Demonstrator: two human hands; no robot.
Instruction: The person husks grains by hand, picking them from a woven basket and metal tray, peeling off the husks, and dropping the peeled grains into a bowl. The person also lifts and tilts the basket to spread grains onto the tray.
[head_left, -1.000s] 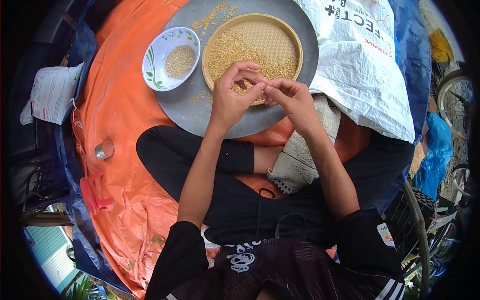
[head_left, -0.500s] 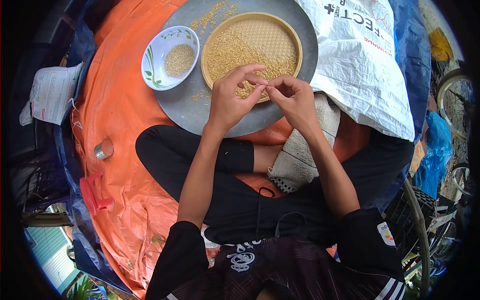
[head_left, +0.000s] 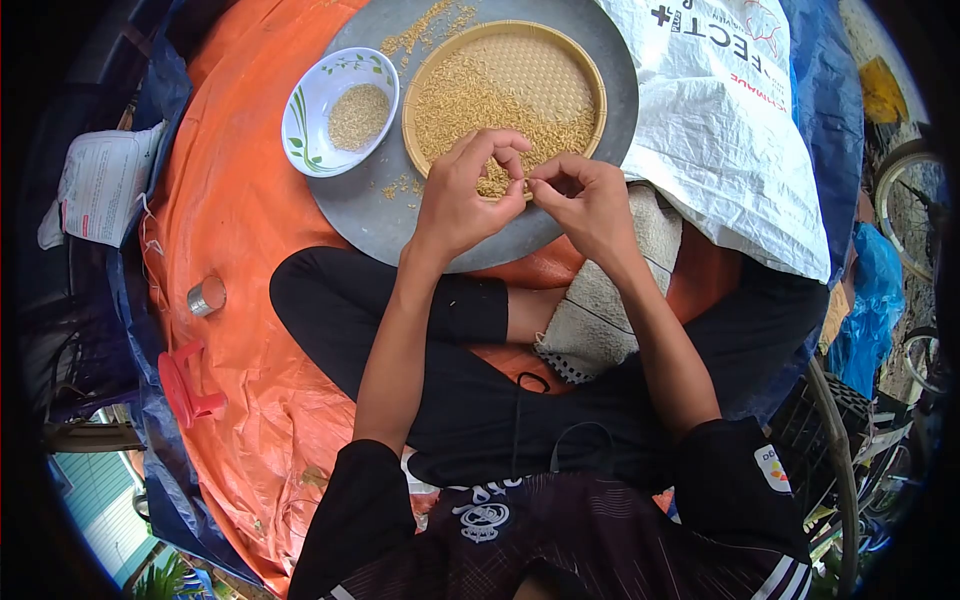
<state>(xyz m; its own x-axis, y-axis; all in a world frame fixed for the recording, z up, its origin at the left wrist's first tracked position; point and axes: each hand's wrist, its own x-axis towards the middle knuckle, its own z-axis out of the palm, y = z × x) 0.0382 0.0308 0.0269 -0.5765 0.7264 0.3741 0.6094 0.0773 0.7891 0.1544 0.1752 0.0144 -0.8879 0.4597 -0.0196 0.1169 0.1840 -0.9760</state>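
Observation:
A round woven tray [head_left: 598, 110] with yellow-brown unhusked grain [head_left: 470, 105] spread over its left and lower part rests on a large grey round tray [head_left: 480, 262]. My left hand [head_left: 470, 195] and my right hand [head_left: 580, 200] meet over the woven tray's near rim, fingertips almost touching. Thumb and index finger of each hand are pinched; whatever lies between them is too small to make out. Left of the woven tray, a white bowl [head_left: 311, 115] with green leaf patterns holds paler grain [head_left: 358, 117].
Loose grain [head_left: 425, 30] lies on the grey tray. A white printed sack [head_left: 720, 150] is at the right, beside a folded beige cloth [head_left: 610, 310]. On the orange tarp [head_left: 250, 400] are a tin can [head_left: 208, 296] and a red plastic object [head_left: 187, 385].
Both hands have dropped slightly toward me. Their fingertips, pressed together before, are now slightly apart.

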